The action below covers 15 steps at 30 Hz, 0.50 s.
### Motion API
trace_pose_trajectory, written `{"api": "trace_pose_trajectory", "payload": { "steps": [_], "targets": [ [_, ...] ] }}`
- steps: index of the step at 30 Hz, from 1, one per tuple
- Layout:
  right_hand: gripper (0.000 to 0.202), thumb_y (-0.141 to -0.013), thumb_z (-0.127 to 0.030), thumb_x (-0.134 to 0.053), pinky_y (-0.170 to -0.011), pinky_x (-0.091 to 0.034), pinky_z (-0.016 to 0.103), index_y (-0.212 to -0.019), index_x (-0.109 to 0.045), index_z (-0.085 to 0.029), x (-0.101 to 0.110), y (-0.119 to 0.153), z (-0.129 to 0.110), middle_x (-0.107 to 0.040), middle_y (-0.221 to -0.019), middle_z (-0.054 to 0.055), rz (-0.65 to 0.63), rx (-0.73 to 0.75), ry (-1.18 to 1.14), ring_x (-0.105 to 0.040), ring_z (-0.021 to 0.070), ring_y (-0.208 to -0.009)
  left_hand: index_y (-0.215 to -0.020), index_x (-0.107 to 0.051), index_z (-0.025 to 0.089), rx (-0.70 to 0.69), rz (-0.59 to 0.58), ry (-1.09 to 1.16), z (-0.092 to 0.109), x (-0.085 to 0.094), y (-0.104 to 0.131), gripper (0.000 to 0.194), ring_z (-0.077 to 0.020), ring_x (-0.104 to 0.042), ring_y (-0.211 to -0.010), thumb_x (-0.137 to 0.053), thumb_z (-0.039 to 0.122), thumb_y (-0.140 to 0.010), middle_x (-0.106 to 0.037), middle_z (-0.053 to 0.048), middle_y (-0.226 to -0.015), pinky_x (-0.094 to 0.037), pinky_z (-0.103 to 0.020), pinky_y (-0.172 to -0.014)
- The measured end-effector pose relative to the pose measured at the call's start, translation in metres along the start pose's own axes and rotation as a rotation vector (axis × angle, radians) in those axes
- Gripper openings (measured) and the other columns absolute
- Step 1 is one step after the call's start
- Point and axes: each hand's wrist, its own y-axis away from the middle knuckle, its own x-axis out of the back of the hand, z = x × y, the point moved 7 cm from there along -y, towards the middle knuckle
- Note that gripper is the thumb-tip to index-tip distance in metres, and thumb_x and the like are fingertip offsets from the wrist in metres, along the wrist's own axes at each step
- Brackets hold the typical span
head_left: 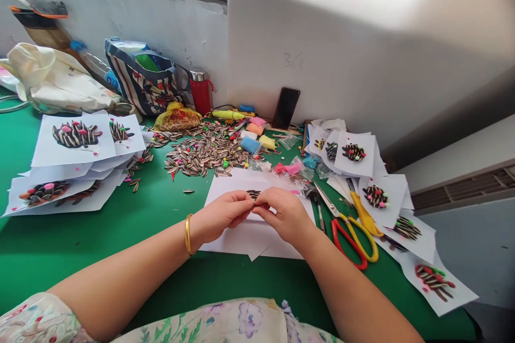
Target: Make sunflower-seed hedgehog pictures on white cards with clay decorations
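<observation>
My left hand (pixel 227 214), with a gold bangle at the wrist, meets my right hand (pixel 284 217) above white paper (pixel 225 244) on the green table. The fingertips of both hands are pinched together; whatever lies between them is too small to make out. Just behind the fingertips, a patch of striped seeds (pixel 253 193) shows on the paper, partly covered by my hands. A large heap of striped sunflower seeds (pixel 201 150) spreads behind the paper, with small coloured balls among them.
Scissors (pixel 350 236) with red and yellow handles lie to the right. Papers with seed hedgehog figures are stacked left (pixel 76 139) and right (pixel 356 154). Coloured clay packets (pixel 251 144), a phone (pixel 286 108), a red flask (pixel 200 94) and bags (pixel 145 77) stand or lie behind.
</observation>
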Motion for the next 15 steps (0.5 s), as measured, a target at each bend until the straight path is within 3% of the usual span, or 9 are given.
{"api": "trace_pose_trajectory", "payload": {
  "steps": [4,8,11,15],
  "targets": [
    [0.009,-0.091,-0.020,-0.058,-0.077,-0.047,0.028,-0.092,-0.067,-0.023,0.007,-0.002,0.002,-0.069,-0.089,0.003,-0.015,0.002,0.003,-0.062,0.0163,-0.084,-0.074,-0.058,0.016,-0.041,0.023,-0.127,0.005,0.003,0.000,0.031,-0.0064,-0.029,-0.049,-0.061,0.045,-0.083,-0.040,0.006,-0.057,-0.017,-0.021,-0.046],
    [0.013,-0.089,-0.017,-0.057,-0.077,-0.045,0.028,-0.086,-0.069,-0.022,0.024,-0.003,0.029,-0.069,-0.089,0.003,0.003,-0.215,0.148,-0.061,0.0173,-0.085,-0.084,-0.065,0.015,-0.141,0.158,-0.167,0.018,0.019,-0.001,0.027,-0.0073,-0.031,-0.051,-0.059,0.042,-0.084,-0.041,0.005,-0.058,-0.020,-0.021,-0.046],
    [0.014,-0.088,-0.019,-0.057,-0.071,-0.042,0.028,-0.083,-0.070,-0.023,0.020,0.001,0.053,-0.069,-0.087,0.002,-0.149,-0.393,0.237,-0.060,0.0172,-0.080,-0.085,-0.064,0.015,-0.203,0.261,-0.067,0.025,0.036,-0.004,0.026,-0.0067,-0.028,-0.049,-0.060,0.040,-0.084,-0.039,0.005,-0.057,-0.018,-0.020,-0.044],
    [0.017,-0.086,-0.017,-0.055,-0.069,-0.040,0.026,-0.086,-0.070,-0.023,0.005,0.005,0.064,-0.070,-0.088,0.001,-0.294,-0.452,0.253,-0.061,0.0165,-0.081,-0.082,-0.063,0.015,-0.189,0.344,0.079,0.022,0.053,-0.009,0.022,-0.0052,-0.028,-0.048,-0.064,0.037,-0.079,-0.038,0.006,-0.058,-0.018,-0.018,-0.042]
  ]
}}
